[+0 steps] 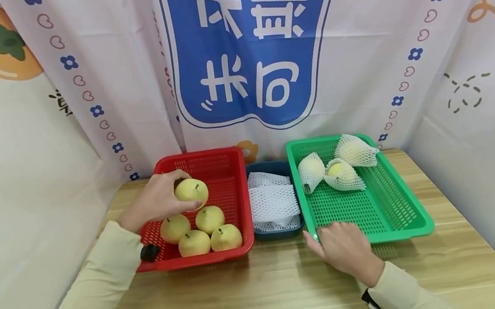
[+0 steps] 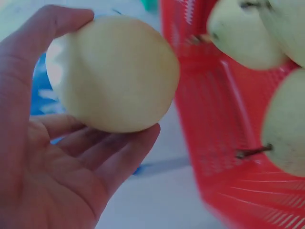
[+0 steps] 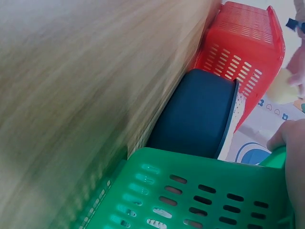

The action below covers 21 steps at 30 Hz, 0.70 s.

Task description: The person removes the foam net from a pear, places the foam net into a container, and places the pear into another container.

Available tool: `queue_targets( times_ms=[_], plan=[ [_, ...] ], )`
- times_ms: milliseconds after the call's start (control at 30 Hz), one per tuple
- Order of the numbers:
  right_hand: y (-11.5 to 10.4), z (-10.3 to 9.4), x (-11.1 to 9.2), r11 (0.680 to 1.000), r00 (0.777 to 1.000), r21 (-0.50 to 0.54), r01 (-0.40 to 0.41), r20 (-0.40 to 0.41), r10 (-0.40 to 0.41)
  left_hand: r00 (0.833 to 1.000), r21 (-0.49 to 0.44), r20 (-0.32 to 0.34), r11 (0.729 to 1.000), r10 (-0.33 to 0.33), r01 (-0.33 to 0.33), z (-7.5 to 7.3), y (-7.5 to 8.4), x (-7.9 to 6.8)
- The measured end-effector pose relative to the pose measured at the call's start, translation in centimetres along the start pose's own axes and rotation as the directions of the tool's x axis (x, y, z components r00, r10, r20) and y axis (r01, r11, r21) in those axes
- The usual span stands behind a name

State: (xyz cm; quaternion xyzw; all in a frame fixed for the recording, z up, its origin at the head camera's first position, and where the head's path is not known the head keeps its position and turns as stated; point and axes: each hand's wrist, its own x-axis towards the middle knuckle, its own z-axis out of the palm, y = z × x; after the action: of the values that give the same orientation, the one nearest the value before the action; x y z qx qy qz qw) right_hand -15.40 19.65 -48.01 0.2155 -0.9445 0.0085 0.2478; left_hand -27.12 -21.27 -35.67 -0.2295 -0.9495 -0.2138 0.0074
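One pear point(image 1: 192, 192) sits pinched in the left hand point(image 1: 163, 199), the right hand point(image 1: 346, 248) gripping a green basket point(image 1: 401, 234).

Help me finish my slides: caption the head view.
Left fingers hold a pear above the red basket; right fingers hold the green basket's near-left corner.

Enclosed booth point(image 1: 126, 87), printed cloth walls point(image 1: 349, 73), table point(image 1: 266, 298)

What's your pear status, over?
Left hand holding pear over red basket. Right hand on near-left corner of green basket. Nothing visibly in the way.
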Motion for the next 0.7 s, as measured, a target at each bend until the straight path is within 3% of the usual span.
queue_targets(
  times_ms=[300,700],
  plan=[
    [0.0,0.1,0.0,1.000,1.000,-0.006,-0.004,0.009,0.004,0.983,0.000,0.131,0.991,-0.130,0.131,2.1,-4.3,3.1],
    [0.0,0.2,0.0,1.000,0.999,-0.022,-0.010,0.036,0.011,0.918,0.039,0.325,0.973,-0.226,0.226,3.8,-6.7,3.9]
  ],
)
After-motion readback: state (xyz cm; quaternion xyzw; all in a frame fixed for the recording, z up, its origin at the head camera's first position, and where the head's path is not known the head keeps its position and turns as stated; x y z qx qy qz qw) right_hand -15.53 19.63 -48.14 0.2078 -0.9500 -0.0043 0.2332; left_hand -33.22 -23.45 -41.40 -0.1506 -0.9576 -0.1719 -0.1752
